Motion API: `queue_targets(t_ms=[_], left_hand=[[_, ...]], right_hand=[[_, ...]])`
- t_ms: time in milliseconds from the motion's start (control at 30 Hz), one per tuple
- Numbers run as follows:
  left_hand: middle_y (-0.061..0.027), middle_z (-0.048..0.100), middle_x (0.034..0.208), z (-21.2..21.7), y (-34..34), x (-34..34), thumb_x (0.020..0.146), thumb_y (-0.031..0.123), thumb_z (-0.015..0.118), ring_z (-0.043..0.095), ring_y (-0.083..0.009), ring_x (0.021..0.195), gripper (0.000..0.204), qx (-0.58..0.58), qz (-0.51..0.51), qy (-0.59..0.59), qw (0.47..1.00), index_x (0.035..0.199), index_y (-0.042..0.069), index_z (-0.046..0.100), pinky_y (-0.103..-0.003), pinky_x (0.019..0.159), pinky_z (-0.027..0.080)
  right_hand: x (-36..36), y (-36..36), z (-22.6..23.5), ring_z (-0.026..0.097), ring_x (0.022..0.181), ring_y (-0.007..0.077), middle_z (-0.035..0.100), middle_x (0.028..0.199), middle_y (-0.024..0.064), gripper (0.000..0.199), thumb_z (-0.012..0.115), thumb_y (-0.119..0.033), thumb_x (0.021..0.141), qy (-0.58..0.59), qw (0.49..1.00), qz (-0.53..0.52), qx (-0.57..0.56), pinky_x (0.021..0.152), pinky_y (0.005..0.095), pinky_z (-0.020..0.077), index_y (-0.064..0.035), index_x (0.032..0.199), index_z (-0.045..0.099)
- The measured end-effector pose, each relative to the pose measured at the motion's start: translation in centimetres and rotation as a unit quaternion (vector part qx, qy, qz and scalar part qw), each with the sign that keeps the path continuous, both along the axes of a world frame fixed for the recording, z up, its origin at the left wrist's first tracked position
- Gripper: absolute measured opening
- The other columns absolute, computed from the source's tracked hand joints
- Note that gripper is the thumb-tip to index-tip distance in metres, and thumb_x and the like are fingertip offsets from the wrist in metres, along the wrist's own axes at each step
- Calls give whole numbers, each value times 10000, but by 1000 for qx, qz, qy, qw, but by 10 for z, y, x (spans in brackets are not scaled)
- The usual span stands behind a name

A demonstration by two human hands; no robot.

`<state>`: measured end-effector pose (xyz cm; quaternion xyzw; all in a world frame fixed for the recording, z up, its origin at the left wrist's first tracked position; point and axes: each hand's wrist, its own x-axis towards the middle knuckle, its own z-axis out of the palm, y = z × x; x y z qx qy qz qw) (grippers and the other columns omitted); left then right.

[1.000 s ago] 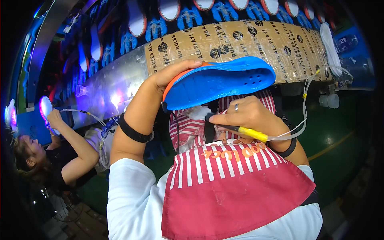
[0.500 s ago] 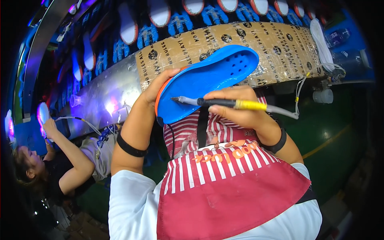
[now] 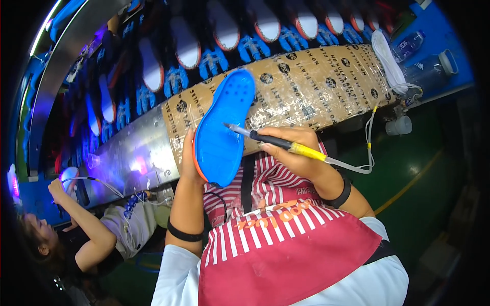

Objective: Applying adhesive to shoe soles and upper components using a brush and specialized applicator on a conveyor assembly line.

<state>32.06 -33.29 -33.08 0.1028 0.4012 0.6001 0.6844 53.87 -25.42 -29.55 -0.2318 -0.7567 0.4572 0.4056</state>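
My left hand (image 3: 189, 155) grips a blue shoe sole (image 3: 217, 143) by its left edge near the heel. The sole stands nearly lengthwise before me, inner face up, toe end with small holes pointing away; an orange rim shows along its left side. Pinched in my right hand (image 3: 298, 148) is a brush (image 3: 273, 141) with a black and yellow handle and a white tube running from its rear. Its dark tip touches or hovers just over the middle of the sole, where the surface looks wet. Most of my left fingers are hidden beneath the sole.
Brown cardboard (image 3: 316, 92) wrapped in clear film covers the ledge ahead. Beyond it stand rows of white-bottomed shoe uppers (image 3: 188, 53) and blue soles (image 3: 212, 62). Bottles (image 3: 429, 71) and a white shoe piece (image 3: 386, 61) lie at right. A co-worker (image 3: 92, 234) works at left.
The sole has turned from slanting rightward to nearly lengthwise, its toe swinging left and away. The brush tip has shifted from the heel area to the middle of the sole.
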Motion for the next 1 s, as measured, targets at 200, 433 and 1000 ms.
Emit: queue_targets(t_ms=[200, 433, 1000], left_hand=[[-152, 297, 1411, 27, -7, 5, 858, 658, 246, 349, -313, 1265, 797, 75, 127, 165, 975, 1419, 96, 168, -441, 1043, 292], [-135, 328, 1363, 81, 2, 25, 514, 553, 787, 366, -283, 1246, 1289, 197, 148, 363, 899, 1431, 121, -8, -426, 1011, 331], [-140, 412, 1242, 187, 55, 66, 615, 565, 714, 438, -272, 1158, 987, 358, 231, 385, 818, 1320, 33, 273, -398, 968, 382]], right_hand=[[30, 22, 16, 634, 688, 126, 668, 801, 128, 227, 662, -55, 767, 18, 989, -113, -91, 602, 228, 481, 27, 977, 639], [62, 29, 44, 576, 622, 75, 644, 732, 50, 231, 652, -62, 786, 70, 964, -116, -228, 567, 198, 453, 10, 1005, 640], [150, 40, 88, 578, 641, 63, 645, 750, 52, 252, 642, -52, 788, 149, 938, -175, -258, 586, 182, 460, 37, 1023, 624]])
